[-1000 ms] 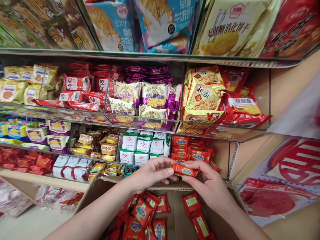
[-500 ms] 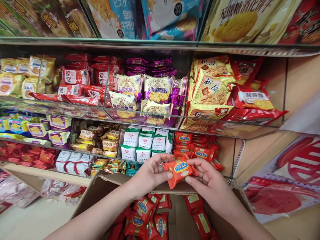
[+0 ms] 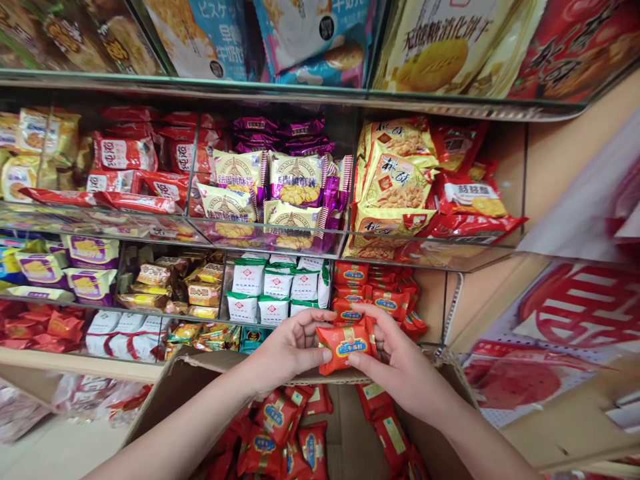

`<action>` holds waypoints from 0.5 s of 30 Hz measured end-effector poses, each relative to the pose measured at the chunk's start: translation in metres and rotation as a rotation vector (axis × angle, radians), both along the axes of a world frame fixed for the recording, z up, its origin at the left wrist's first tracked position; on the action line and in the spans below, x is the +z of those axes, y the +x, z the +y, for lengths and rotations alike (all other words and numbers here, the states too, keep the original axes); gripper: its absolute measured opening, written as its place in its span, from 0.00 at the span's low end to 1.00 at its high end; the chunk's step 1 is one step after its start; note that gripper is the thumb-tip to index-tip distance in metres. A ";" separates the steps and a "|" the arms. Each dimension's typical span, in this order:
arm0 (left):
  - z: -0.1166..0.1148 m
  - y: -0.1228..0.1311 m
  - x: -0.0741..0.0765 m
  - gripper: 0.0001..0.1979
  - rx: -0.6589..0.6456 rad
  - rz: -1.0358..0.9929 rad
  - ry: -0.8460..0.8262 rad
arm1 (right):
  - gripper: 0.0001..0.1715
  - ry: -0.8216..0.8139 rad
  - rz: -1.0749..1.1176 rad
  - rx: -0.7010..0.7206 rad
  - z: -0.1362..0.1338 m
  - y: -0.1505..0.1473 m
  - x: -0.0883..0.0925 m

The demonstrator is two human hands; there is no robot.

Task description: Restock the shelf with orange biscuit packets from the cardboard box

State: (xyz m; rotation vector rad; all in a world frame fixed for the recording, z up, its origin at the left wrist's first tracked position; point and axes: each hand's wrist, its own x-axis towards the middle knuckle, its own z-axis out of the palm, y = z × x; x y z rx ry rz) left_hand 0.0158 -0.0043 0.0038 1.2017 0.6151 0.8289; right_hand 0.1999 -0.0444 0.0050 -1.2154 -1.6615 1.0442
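Between both hands I hold a small red cracker packet (image 3: 347,346) with a blue and gold label, its printed face turned toward me. My left hand (image 3: 295,350) grips the packet's left end, thumb in front and fingers behind. On the right end, my right hand (image 3: 387,350) closes with its thumb along the lower edge. Below them is an open cardboard box (image 3: 345,433) with several more red packets (image 3: 273,427) lying loose inside. Just behind my hands, matching red packets (image 3: 353,293) are stacked in a lower shelf compartment.
White and green packets (image 3: 275,283) fill the compartment left of the red stack. A clear shelf edge (image 3: 270,243) runs above, bearing cream and purple biscuit packs (image 3: 295,180) and yellow packs (image 3: 397,177). At right stand a wooden side panel (image 3: 500,300) and red-printed bags (image 3: 520,380).
My right hand has moved in closer around the packet, which is now more level and faces me. The whole view has shifted slightly, moving the shelves left.
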 end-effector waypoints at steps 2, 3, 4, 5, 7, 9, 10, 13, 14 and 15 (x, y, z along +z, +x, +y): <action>0.002 0.000 0.001 0.23 0.052 0.045 0.014 | 0.26 -0.006 0.059 -0.038 0.004 0.003 0.003; 0.003 -0.001 0.001 0.22 0.079 0.080 0.026 | 0.25 -0.007 0.126 -0.106 0.007 0.007 0.005; 0.004 -0.001 0.002 0.21 0.096 0.115 0.035 | 0.26 -0.006 0.206 -0.205 0.012 0.011 0.006; 0.005 -0.002 0.002 0.20 0.102 0.145 0.040 | 0.29 -0.008 0.290 -0.324 0.018 0.017 0.007; 0.006 -0.004 0.003 0.19 0.081 0.179 0.035 | 0.35 0.000 0.429 -0.548 0.034 0.030 0.008; 0.005 -0.004 0.004 0.20 0.050 0.204 0.032 | 0.33 0.059 0.472 -0.693 0.052 0.043 0.007; 0.004 -0.004 0.004 0.20 0.037 0.216 0.035 | 0.30 0.105 0.446 -0.745 0.061 0.048 0.006; 0.001 -0.003 0.003 0.19 0.012 0.240 0.052 | 0.22 0.237 0.294 -0.870 0.088 0.056 0.003; 0.001 -0.003 0.002 0.18 0.007 0.245 0.056 | 0.22 0.261 0.246 -0.899 0.096 0.056 0.003; 0.000 -0.002 0.002 0.18 0.002 0.250 0.058 | 0.22 0.274 0.209 -0.911 0.105 0.056 0.003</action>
